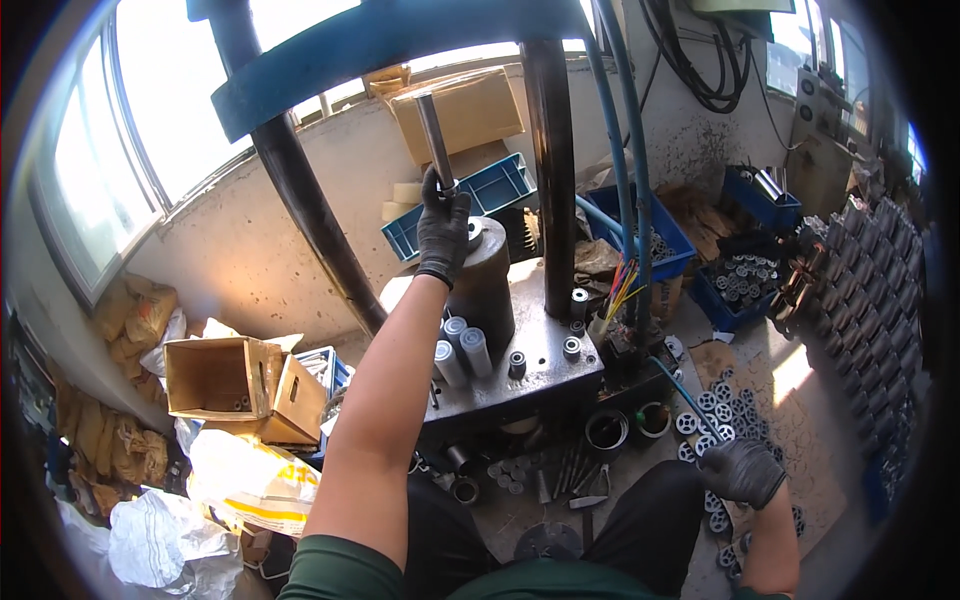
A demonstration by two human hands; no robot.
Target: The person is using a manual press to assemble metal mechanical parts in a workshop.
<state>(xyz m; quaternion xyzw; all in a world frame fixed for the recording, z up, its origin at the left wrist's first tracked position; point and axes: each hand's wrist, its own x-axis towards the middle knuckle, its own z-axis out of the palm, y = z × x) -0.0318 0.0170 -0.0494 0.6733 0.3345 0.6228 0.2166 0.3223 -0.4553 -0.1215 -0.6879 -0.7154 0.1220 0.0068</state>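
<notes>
My left hand (443, 235), in a dark glove, is closed around the lower end of an upright shiny metal rod (434, 138). The rod stands above a thick steel cylinder (490, 285) on the press table (535, 300); whether it touches the cylinder is hidden by the hand. Beside that cylinder stand several grey tubes (475, 352) and small dark bushings (517, 366). Low on the right, my gloved right hand (742, 472) is closed on a thin blue-green stick (684, 397), which slants up and left over spoked metal wheels (722, 410).
Two dark press columns (548, 180) and a blue crossbeam (400, 42) frame the table. Blue hoses (630, 130) hang at right. Open cardboard boxes (215, 372) and sacks (165, 540) lie left. Blue bins (735, 295) and stacked metal parts (865, 300) stand right. A hammer (588, 502) lies below.
</notes>
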